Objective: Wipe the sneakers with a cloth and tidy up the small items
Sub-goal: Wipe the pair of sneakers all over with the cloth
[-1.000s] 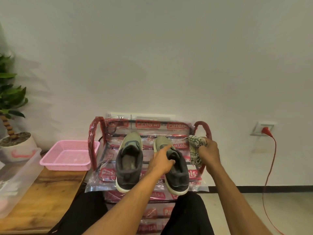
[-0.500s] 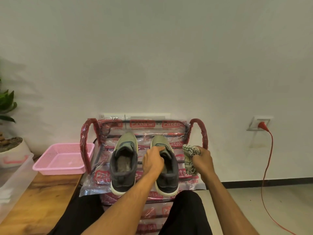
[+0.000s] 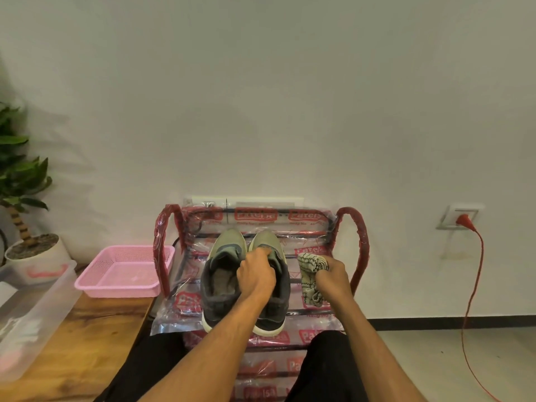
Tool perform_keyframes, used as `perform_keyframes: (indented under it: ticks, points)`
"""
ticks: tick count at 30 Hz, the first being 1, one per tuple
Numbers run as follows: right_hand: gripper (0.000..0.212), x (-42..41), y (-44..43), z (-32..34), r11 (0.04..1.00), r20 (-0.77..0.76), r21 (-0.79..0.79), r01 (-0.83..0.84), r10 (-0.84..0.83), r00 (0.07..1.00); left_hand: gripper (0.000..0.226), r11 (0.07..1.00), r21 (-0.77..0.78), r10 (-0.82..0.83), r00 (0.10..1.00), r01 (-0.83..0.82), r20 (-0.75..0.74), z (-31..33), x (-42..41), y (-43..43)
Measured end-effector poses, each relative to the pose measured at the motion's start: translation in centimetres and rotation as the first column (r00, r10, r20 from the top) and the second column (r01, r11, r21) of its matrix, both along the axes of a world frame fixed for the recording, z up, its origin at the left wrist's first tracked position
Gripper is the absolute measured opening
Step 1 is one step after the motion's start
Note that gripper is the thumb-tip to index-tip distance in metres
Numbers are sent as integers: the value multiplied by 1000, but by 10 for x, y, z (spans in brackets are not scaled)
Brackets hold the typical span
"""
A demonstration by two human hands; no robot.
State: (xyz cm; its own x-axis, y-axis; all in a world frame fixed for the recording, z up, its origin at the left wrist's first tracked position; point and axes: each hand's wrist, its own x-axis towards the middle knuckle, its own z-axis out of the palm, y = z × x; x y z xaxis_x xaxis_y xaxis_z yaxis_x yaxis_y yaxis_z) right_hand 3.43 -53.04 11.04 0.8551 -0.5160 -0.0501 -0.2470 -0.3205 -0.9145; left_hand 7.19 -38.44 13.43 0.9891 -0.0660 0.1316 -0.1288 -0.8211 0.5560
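left hand (image 3: 255,274) grips sneaker (image 3: 266,239), right hand (image 3: 333,279) cloth (image 3: 311,264) (rack wrap (image 3: 255,216): "patels").

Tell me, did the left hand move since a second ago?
Yes. The left hand slid left, away from the shoe rack's red right handle, and its fingers now curl over the right sneaker's tongue.

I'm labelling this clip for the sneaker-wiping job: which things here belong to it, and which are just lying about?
In the job: left sneaker, right sneaker gripped by the left hand, cloth in the right hand, perhaps the pink basket.
Lying about: potted plant, red cable, clear box.
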Motion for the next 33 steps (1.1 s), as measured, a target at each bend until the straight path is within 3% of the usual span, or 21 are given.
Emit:
perform_keyframes:
  ticks: [6, 10, 13, 22, 25, 33]
  points:
    - [32, -6, 6, 3, 1000, 38, 17, -22, 21, 999, 36, 956, 255, -174, 981, 149, 80, -4, 9, 2]
    - [36, -11, 11, 3, 998, 29, 20, -52, 51, 998, 56, 827, 389, -447, 895, 406, 16, -4, 16, 5]
    - [34, -13, 12, 3, 998, 36, 20, -54, 54, 998, 50, 781, 473, -474, 880, 408, 22, -7, 17, 7]
    - [30, -12, 10, 5, 999, -7, 41, -28, 28, 1000, 32, 816, 482, -421, 900, 320, 115, -14, 13, 3]
    - [38, -13, 12, 7, 999, -6, 27, -36, 36, 999, 27, 827, 478, -400, 907, 297, 128, -16, 13, 2]
    - [37, -12, 18, 13, 999, 9, -10, -40, 40, 999, 50, 841, 381, -449, 889, 384, 94, -11, 22, 14]
